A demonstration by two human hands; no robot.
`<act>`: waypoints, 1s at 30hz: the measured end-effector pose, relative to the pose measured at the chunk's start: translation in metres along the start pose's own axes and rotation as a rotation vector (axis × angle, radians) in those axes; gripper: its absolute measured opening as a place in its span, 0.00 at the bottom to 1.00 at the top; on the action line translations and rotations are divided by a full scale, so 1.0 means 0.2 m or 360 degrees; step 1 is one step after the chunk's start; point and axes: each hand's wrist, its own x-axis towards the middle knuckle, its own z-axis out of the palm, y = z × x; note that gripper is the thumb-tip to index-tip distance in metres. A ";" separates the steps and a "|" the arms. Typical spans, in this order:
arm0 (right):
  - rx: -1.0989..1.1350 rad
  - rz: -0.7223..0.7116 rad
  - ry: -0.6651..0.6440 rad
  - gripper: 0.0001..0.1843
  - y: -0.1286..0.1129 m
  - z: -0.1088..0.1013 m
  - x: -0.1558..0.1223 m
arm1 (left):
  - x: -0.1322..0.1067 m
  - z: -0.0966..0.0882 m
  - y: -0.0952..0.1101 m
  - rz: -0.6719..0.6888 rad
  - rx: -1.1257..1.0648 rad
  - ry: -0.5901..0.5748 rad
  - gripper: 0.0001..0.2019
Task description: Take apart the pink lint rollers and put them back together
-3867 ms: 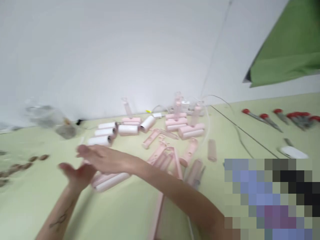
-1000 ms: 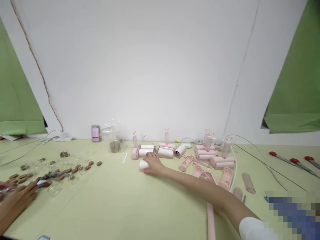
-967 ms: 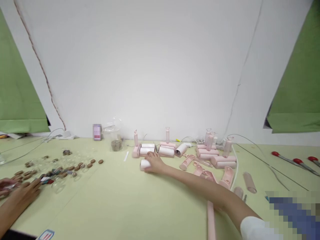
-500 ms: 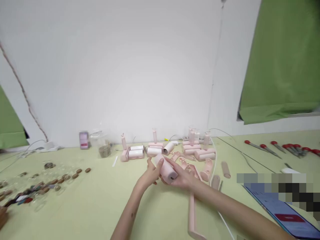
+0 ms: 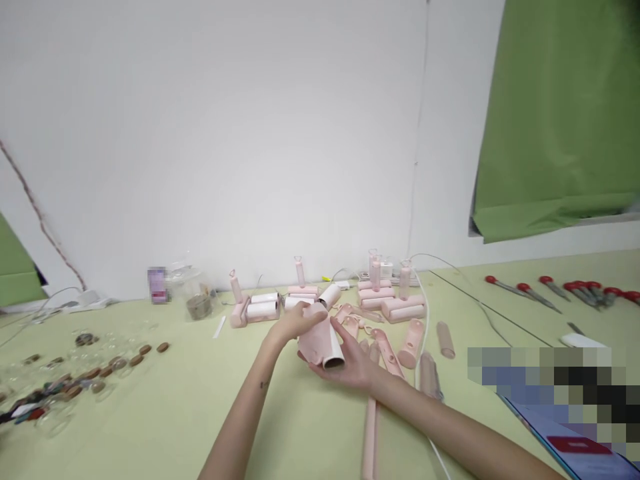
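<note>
Between both hands, above the table, is a white hollow tube (image 5: 334, 350) with its open dark end facing me. A curved pink plastic shell (image 5: 316, 339) lies against its left side. My left hand (image 5: 294, 323) grips the shell from above, thumb and fingers pressed on it. From below and the right, my right hand (image 5: 353, 360) cradles the tube and shell, its fingers reaching underneath. Just beyond them lies another white roll (image 5: 330, 295). Loose pink shell pieces (image 5: 388, 353) lie to the right of my hands, and a long pink part (image 5: 371, 440) is partly under my right forearm.
Pink cases with white rolls (image 5: 263, 308) and upright pink handles (image 5: 300, 272) line the wall. Red-handled tools (image 5: 523, 288) and a phone (image 5: 575, 433) are at right. A white cable (image 5: 425, 333) crosses the table. Small jars and cork lids (image 5: 120, 363) spread out at left.
The pink cylinder in my hands has been turned and opened out, so the white tube now shows beside the pink shell. My right hand has moved underneath. The view has shifted slightly.
</note>
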 end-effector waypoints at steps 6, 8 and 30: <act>0.0108 0.0040 -0.0015 0.23 0.01 0.04 0.11 | -0.01 -0.19 -0.09 -0.0205 -0.0202 0.0002 0.31; 0.0158 0.0029 -0.0045 0.21 0.01 0.03 0.11 | -0.02 -0.23 -0.14 -0.0197 -0.0359 0.0048 0.31; -0.0716 -0.0251 -0.0091 0.22 0.11 0.10 0.05 | -0.27 -0.04 -0.34 0.0116 -0.0872 -0.0284 0.20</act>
